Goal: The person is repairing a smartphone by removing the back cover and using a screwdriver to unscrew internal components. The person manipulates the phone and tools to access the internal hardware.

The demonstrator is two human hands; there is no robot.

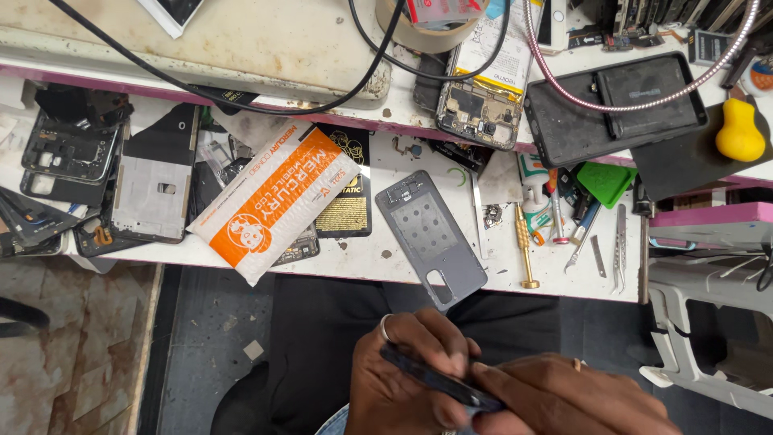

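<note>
Both my hands meet low in the view, over my lap, below the workbench edge. My left hand (pixel 407 374), with a ring on one finger, and my right hand (pixel 564 399) pinch a thin dark phone part (pixel 439 379) seen edge-on between them. Just above them a grey phone middle frame (pixel 431 238) lies on the white workbench (pixel 378 262), its lower end hanging over the front edge. An orange and white padded pouch (pixel 270 201) lies to its left.
Dismantled phone backs and frames (pixel 105 177) pile up at the left. Tweezers, screwdrivers and a brass tool (pixel 527 246) lie at the right. On the upper shelf sit an opened phone (pixel 483 97), a black case (pixel 616 109), a yellow rubber bulb (pixel 739 133) and cables.
</note>
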